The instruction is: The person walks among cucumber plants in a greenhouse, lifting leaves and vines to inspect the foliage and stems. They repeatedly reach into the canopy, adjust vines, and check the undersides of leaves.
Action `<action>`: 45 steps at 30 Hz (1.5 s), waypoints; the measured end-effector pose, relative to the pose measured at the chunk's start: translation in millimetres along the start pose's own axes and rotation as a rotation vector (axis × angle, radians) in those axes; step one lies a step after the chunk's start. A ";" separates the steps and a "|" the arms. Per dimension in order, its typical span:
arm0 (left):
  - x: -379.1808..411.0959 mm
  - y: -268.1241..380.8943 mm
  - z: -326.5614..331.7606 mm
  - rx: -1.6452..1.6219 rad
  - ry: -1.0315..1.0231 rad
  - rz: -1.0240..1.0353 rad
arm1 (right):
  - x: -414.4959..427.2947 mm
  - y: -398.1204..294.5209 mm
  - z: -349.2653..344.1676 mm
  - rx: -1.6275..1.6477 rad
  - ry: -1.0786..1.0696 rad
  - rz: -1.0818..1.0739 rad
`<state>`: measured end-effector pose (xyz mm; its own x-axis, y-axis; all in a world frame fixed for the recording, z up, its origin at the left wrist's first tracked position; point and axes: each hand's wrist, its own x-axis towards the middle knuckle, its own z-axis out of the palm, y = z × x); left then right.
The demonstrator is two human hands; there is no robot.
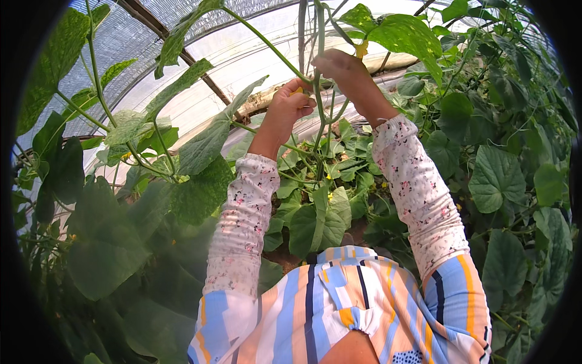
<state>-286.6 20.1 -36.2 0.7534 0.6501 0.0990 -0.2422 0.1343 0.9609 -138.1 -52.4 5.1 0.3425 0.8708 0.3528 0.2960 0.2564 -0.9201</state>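
Observation:
A cucumber vine stem (320, 105) rises in front of me, with side stems branching off it. My right hand (343, 75) is raised at the stem, its fingers closed around it; the fingertips are slightly blurred. Just left of the stem and a little lower, my left hand (287, 109) has its fingers curled. A small yellow thing (298, 91), partly hidden, shows between them; I cannot tell if it is a flower. A leaf stalk (268, 43) slants down to the vine beside this hand. Above my right hand hangs a thin young cucumber (340, 31) with a yellow flower (361, 48).
Dense cucumber foliage (496, 179) stands close on the right. Large leaves (109, 245) crowd the left, near my forearm. Low plants (334, 214) grow ahead by my feet. Behind them curves a plastic greenhouse sheet (254, 50) on a dark frame bar (145, 18).

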 end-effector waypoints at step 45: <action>-211.1 -208.1 -35.6 1.541 0.071 0.063 | -4.6 22.7 -8.7 -0.016 0.177 -0.056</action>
<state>-417.0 -118.4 -266.2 0.7259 0.6641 0.1793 0.6071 -0.7411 0.2867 -125.2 -54.3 -15.9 0.4764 0.7672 0.4295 0.3330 0.2946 -0.8957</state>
